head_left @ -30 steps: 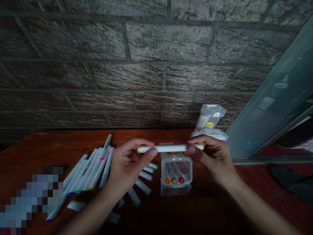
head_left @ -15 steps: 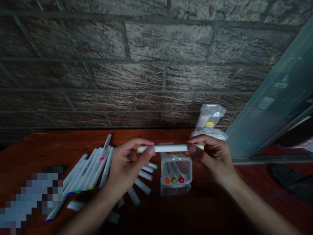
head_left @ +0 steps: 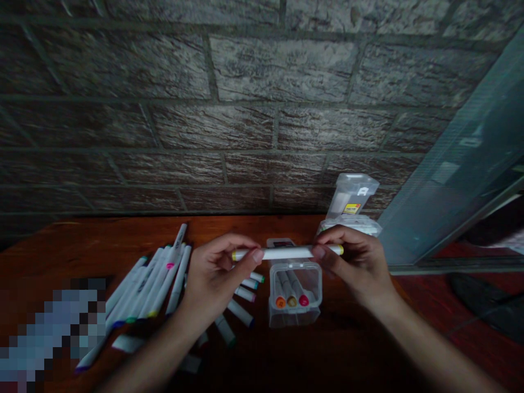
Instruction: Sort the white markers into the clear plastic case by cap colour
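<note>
I get a dim feed: faint light on the stone-block wall (head_left: 282, 71), deep shadow across the near wooden tabletop (head_left: 339, 349), coarse pixelation lower left.

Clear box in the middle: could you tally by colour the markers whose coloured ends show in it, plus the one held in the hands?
Orange-ended marker, in the clear box: 1
Ochre-ended marker, in the box: 1
Red-ended marker, in the box: 1
Yellow-ended marker, held above the table by both the left hand and the right hand: 1
Total: 4
</note>
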Motion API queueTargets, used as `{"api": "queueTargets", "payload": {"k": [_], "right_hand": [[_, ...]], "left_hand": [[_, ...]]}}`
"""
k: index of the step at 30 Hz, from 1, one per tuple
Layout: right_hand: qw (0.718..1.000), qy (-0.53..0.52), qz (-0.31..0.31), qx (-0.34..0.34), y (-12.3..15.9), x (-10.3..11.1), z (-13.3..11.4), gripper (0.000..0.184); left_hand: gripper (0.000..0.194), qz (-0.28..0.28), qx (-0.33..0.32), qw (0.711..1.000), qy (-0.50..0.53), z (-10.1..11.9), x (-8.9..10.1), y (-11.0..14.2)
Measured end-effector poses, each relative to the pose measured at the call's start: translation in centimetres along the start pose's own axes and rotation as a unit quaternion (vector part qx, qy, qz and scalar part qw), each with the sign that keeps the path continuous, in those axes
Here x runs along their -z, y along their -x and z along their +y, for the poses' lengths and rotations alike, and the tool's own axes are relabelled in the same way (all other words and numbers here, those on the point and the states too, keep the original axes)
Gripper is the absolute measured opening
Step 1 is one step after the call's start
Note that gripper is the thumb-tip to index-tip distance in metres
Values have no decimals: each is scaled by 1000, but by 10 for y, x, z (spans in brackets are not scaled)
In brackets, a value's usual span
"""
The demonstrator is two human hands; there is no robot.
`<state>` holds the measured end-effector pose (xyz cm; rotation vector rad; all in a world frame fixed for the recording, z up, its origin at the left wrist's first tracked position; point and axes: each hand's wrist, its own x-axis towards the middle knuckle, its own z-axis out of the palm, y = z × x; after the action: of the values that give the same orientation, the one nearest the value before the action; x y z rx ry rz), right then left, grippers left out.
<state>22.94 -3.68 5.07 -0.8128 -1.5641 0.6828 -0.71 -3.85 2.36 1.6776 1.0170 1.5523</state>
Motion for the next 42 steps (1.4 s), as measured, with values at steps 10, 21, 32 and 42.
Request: {"api": "queueTargets", "payload": {"k": [10, 21, 32, 42], "right_hand": [[999, -42, 4, -16, 1, -1, 1, 16], [989, -118, -15, -89, 5, 3, 8, 9], [988, -135, 0, -81, 5, 3, 12, 12], [981, -164, 0, -102, 5, 8, 15, 13]], "left_hand": [[16, 11, 12, 999, 30, 3, 0, -1], [17, -12, 59, 994, 86, -7, 3, 1], [18, -11, 51, 987, 154, -11, 1, -1], [16, 4, 55, 982, 180, -12, 3, -3]]}}
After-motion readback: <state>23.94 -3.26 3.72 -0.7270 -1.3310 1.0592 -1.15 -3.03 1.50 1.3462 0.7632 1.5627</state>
